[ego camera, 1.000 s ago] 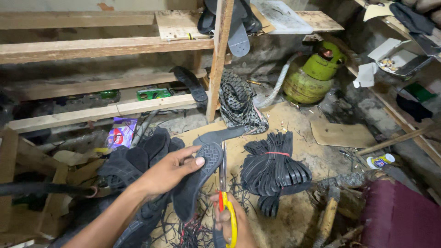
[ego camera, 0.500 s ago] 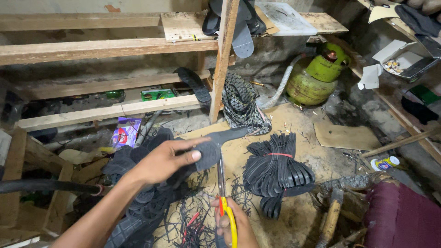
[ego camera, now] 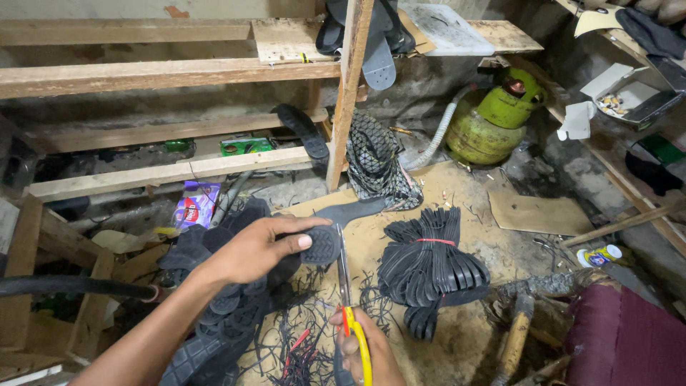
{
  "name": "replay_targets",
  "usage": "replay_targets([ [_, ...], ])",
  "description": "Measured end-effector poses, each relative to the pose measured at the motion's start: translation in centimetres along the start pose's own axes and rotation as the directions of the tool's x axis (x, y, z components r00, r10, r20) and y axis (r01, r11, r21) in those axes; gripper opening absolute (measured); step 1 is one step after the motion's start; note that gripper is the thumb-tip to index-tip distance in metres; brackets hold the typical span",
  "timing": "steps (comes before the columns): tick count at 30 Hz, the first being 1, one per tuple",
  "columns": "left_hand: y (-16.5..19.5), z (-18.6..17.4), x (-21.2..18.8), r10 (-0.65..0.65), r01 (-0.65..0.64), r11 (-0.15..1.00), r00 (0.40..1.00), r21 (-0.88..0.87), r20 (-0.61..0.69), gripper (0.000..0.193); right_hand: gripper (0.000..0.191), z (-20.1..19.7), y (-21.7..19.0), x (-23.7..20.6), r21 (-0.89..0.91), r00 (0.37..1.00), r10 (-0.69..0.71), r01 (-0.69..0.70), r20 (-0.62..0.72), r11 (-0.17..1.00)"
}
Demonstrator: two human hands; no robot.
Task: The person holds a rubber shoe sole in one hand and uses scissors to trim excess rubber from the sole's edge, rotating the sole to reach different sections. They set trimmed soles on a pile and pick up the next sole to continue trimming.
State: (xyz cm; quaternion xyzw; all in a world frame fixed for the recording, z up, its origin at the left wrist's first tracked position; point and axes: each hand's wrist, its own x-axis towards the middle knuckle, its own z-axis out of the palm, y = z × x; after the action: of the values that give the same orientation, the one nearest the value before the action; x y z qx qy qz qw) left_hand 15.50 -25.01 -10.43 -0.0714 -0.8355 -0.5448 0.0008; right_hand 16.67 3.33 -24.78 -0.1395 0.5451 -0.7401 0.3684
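Since a second ago the left hand (ego camera: 254,250) has slid the black textured rubber sole (ego camera: 320,245) lower, toward frame centre. Head view: its fingers clench that sole's heel. At the bottom centre the right hand (ego camera: 368,350) grips yellow-handled scissors (ego camera: 348,300), blades touching the sole's edge. The tied bundle of black rubber soles (ego camera: 432,261) lies just right.

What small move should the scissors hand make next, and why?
Probably close the scissors and cut on along the edge of the black rubber sole: the left hand holds it against the blades, the right hand grips the yellow handles, and trimmed black strips lie underneath.
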Motion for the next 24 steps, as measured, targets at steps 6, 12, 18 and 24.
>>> replay_targets([
  [6, 0.1, -0.8, 0.4, 0.058, -0.049, 0.976, 0.998, 0.21, -0.036, 0.04, 0.043, -2.4, 0.8, 0.4, 0.144, 0.984, 0.18, -0.177, -0.008, 0.974],
  [12, -0.6, -0.7, 1.2, 0.008, 0.007, 0.969, 0.998, 0.246, -0.06, 0.038, 0.042, -3.0, 1.6, 1.3, 0.007, 0.981, -0.008, 0.009, -0.196, 1.0],
  [18, -1.6, -0.6, 2.0, -0.439, -0.122, 0.743, 0.653, -0.658, -0.617, 0.046, 0.061, -1.9, 2.1, 1.5, -0.155, 0.949, -0.089, 0.044, -0.301, 0.987],
  [24, -2.8, 2.8, -0.5, -0.44, 0.132, 0.508, 0.889, -0.851, -0.125, 0.064, 0.09, 0.1, 4.3, 2.2, -0.042, 0.991, -0.065, 0.061, -0.116, 0.997],
])
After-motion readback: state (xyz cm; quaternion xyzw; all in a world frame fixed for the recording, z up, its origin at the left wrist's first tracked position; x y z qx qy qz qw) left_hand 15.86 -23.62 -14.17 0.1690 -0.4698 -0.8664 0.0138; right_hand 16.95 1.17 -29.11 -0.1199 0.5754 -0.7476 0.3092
